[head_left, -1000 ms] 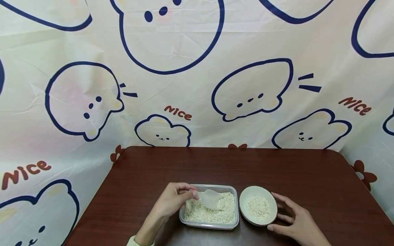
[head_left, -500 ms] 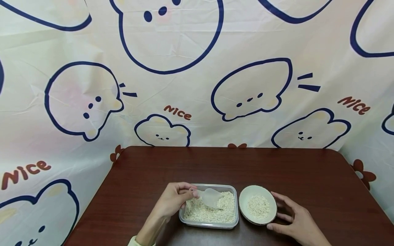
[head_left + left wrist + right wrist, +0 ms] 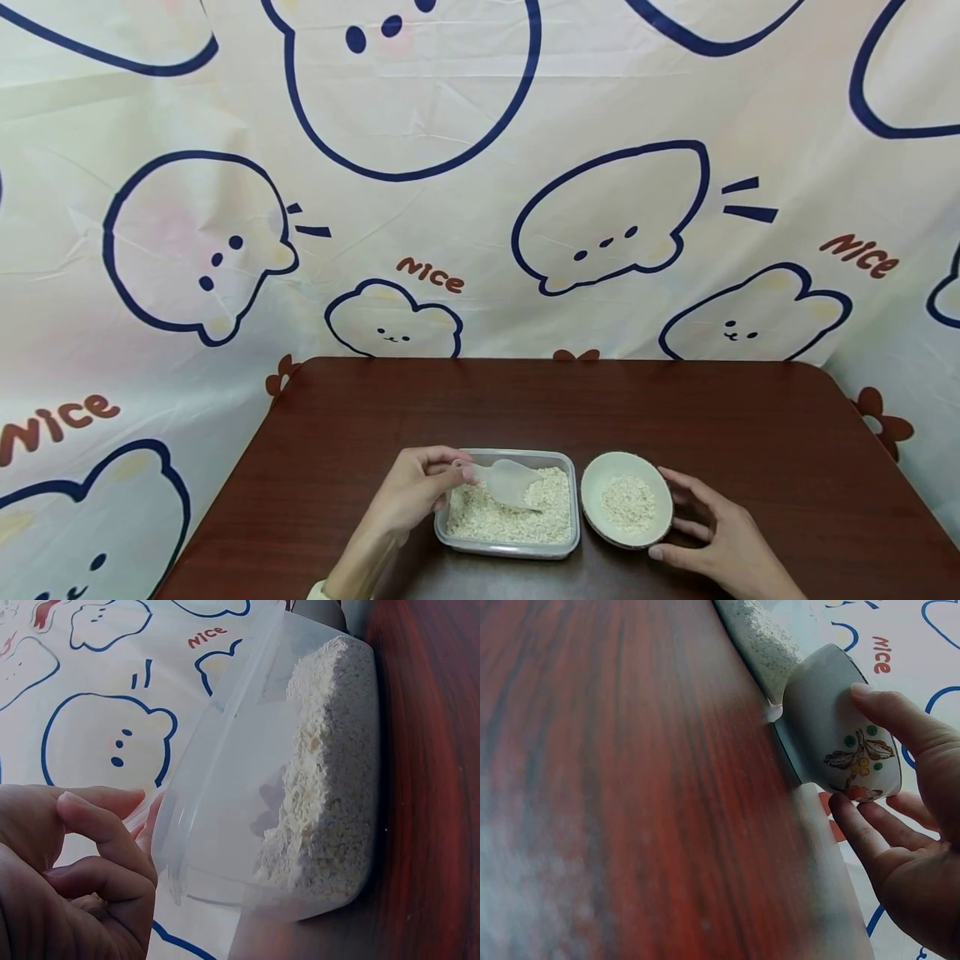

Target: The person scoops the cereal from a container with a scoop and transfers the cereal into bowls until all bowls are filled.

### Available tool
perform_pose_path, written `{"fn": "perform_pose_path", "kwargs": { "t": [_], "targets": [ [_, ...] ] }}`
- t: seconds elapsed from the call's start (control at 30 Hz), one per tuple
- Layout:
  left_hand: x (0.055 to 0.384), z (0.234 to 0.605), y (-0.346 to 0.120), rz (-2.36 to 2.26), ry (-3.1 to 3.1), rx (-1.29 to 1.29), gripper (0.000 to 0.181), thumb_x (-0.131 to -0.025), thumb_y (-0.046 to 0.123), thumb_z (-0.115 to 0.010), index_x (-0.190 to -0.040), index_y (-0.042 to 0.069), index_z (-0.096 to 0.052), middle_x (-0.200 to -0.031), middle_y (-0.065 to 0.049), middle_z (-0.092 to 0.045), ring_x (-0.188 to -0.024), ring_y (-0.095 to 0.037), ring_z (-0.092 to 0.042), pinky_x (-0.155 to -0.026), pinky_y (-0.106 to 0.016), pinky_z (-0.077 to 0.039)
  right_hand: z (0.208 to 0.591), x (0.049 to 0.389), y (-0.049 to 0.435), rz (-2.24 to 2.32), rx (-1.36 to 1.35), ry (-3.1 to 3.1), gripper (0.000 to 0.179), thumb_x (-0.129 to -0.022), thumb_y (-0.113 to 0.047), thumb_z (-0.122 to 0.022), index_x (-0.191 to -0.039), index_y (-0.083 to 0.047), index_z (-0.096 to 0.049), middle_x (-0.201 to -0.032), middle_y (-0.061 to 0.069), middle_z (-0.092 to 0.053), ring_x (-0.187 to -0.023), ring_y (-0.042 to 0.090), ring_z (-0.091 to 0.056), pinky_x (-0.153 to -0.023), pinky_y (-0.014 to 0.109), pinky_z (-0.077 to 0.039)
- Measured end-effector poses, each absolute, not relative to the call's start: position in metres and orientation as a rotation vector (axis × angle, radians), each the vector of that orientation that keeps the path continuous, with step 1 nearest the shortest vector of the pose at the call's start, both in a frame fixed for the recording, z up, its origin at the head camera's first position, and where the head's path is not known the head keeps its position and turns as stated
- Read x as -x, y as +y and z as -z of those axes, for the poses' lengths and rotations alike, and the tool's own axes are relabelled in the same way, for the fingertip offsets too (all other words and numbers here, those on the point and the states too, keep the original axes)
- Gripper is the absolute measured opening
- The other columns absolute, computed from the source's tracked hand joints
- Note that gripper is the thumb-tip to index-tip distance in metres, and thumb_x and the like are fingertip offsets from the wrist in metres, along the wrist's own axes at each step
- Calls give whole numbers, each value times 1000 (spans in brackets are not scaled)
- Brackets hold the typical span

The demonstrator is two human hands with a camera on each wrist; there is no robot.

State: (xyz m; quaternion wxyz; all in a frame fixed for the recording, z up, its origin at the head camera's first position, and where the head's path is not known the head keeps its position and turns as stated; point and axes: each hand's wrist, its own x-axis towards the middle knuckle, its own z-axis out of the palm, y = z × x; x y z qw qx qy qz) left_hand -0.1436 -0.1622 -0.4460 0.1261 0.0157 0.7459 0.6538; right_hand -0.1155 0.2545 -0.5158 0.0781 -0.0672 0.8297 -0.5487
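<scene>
In the head view my left hand (image 3: 412, 496) pinches the handle of a translucent white plastic scoop (image 3: 512, 483) between thumb and fingers. The scoop's bowl lies over pale oat-like flakes (image 3: 517, 525) in a clear rectangular plastic container (image 3: 510, 550). From the left wrist view, the left fingers (image 3: 112, 840) are bent beside the container wall, and the flakes heap up against its far side. My right hand (image 3: 723, 533) holds the side of a small round bowl (image 3: 596, 496), thumb and fingers spread around its wall. More flakes (image 3: 628, 504) lie inside. Flowers and leaves decorate its outside in the right wrist view.
Container and bowl stand side by side near the front of a dark reddish-brown wooden table (image 3: 480, 404). Behind and beside the table hangs a pale cloth (image 3: 480, 208) printed with blue-outlined cartoon animals.
More of the scoop's handle shows past the left thumb, and the left hand has shifted slightly left. The right hand and the bowl stay in place, while the whole view drifts slightly.
</scene>
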Motion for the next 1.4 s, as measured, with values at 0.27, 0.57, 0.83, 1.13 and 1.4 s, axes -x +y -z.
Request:
{"fn": "perform_pose_path", "kwargs": {
  "t": [0.27,0.57,0.83,1.13,1.4],
  "targets": [
    [141,447,-169,-1897,2186,-17,30,-97,1,-67,-123,-14,-69,-95,-13,-82,-51,-1,-40,-50,-16,-34,515,115,254,1659,232,2492,100,-72,-19,-101,-158,-12,-49,-161,26,-48,-120,-20,-53,-90,25,-63],
    [141,445,-171,-1891,2197,3,31,-97,3,-70,-122,-14,-70,-92,-7,-82,-51,-1,-41,-50,-16,-35,516,115,255,1675,273,2501,98,-73,-18,-100,-158,-11,-49,-161,25,-49,-121,-20,-53,-89,21,-62],
    [142,444,-174,-1926,2175,-2,29,-97,6,-71,-121,-11,-72,-90,-6,-81,-49,-2,-40,-48,-16,-31,515,115,255,1659,261,2508,99,-73,-19,-101,-158,-11,-50,-158,26,-51,-120,-19,-55,-89,20,-62],
    [142,437,-178,-1943,2153,60,30,-99,10,-73,-123,-7,-73,-90,0,-81,-50,-3,-40,-49,-17,-30,516,114,255,1655,272,2513,99,-73,-19,-100,-158,-11,-49,-159,27,-50,-120,-19,-54,-89,21,-62],
    [145,432,-175,-1979,2125,13,31,-100,12,-73,-123,-8,-71,-89,1,-80,-51,-4,-39,-48,-18,-28,515,115,255,1655,264,2502,99,-74,-20,-100,-159,-12,-48,-159,26,-50,-120,-20,-54,-89,20,-62]
  ]
}}
